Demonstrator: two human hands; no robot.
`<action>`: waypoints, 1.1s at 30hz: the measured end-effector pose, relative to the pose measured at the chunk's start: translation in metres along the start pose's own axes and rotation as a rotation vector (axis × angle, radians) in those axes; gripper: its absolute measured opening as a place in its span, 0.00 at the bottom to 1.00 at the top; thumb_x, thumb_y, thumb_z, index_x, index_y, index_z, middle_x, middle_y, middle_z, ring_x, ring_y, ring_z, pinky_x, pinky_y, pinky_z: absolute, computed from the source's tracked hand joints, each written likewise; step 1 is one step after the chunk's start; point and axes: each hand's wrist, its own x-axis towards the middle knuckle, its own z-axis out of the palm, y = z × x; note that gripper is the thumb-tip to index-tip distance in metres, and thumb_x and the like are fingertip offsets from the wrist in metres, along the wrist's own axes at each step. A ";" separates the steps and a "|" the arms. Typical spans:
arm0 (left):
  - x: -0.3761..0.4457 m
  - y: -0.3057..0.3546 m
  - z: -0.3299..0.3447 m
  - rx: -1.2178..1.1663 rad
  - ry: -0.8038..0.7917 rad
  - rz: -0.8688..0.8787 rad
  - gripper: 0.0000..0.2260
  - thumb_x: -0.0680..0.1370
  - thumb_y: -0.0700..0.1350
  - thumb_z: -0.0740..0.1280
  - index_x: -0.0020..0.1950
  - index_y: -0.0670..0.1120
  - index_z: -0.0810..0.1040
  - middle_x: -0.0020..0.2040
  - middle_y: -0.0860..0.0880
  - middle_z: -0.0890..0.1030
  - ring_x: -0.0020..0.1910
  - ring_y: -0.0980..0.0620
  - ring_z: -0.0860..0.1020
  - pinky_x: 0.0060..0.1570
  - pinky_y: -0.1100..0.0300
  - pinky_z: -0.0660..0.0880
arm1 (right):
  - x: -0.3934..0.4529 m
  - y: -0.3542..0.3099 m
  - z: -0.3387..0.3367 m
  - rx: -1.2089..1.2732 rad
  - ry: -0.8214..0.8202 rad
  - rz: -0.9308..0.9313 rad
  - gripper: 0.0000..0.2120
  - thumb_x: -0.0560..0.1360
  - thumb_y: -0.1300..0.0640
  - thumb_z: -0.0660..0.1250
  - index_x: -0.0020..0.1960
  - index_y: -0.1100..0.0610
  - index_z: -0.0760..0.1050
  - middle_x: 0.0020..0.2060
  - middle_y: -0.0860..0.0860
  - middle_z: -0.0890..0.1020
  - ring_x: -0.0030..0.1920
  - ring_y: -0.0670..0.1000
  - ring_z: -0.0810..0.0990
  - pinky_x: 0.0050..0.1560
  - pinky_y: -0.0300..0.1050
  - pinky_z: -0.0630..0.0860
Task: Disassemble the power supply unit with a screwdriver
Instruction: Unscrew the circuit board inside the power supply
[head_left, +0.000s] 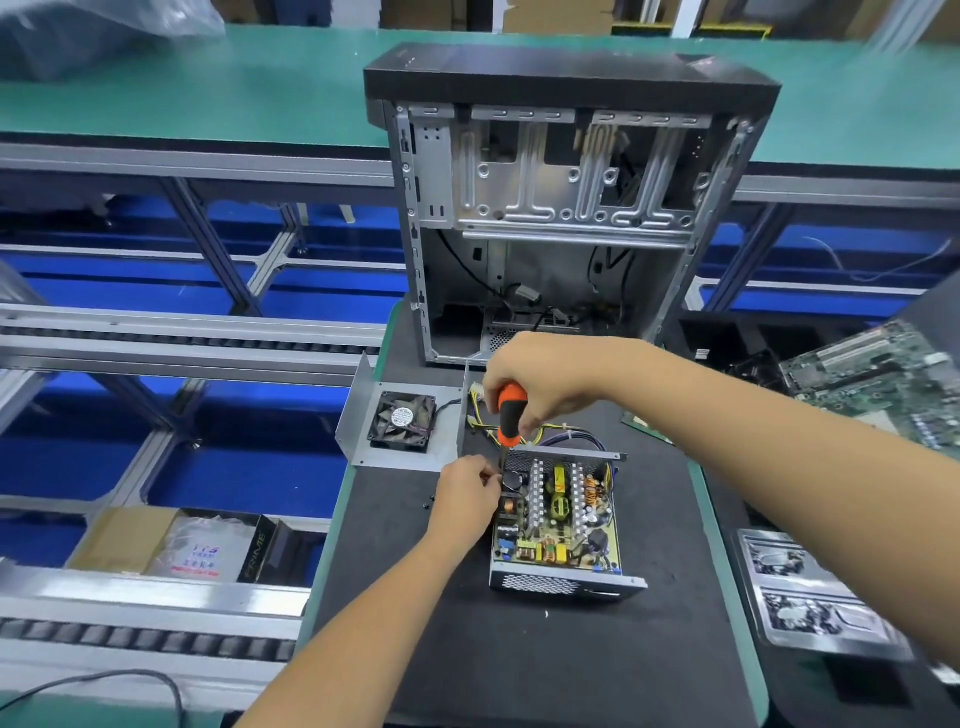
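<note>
Screwdriver (511, 413) gripped upright by right hand (540, 384); left hand (465, 499) pinches at open power supply unit (558, 519), best held by its rigid metal walls, the board judged fragile.

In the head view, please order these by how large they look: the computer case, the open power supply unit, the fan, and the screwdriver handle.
1. computer case
2. power supply unit
3. fan
4. screwdriver handle, partly hidden by the right hand

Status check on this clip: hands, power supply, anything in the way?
Right hand grips screwdriver, tip down at power supply unit far-left corner. Left hand pinches beside the tip. Cover with fan off, set aside. No obstruction.
</note>
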 end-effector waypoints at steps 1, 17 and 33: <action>0.000 0.000 0.000 -0.002 0.004 -0.003 0.05 0.76 0.39 0.66 0.48 0.42 0.82 0.44 0.47 0.82 0.42 0.52 0.78 0.44 0.61 0.75 | -0.001 0.000 0.001 0.024 0.001 -0.003 0.15 0.67 0.57 0.76 0.52 0.53 0.81 0.47 0.47 0.80 0.48 0.49 0.74 0.42 0.40 0.67; 0.000 0.000 0.001 -0.013 0.010 -0.010 0.05 0.77 0.39 0.66 0.48 0.42 0.82 0.42 0.47 0.81 0.42 0.51 0.78 0.43 0.61 0.74 | 0.003 -0.018 0.008 0.011 -0.094 0.112 0.10 0.75 0.57 0.65 0.53 0.58 0.67 0.38 0.50 0.73 0.40 0.53 0.73 0.39 0.49 0.73; -0.001 0.002 0.002 -0.002 0.003 -0.020 0.06 0.77 0.38 0.65 0.50 0.41 0.81 0.44 0.47 0.81 0.43 0.52 0.78 0.44 0.62 0.73 | 0.006 -0.021 0.017 -0.193 0.064 0.187 0.10 0.83 0.52 0.53 0.54 0.59 0.67 0.40 0.54 0.73 0.33 0.51 0.68 0.31 0.46 0.64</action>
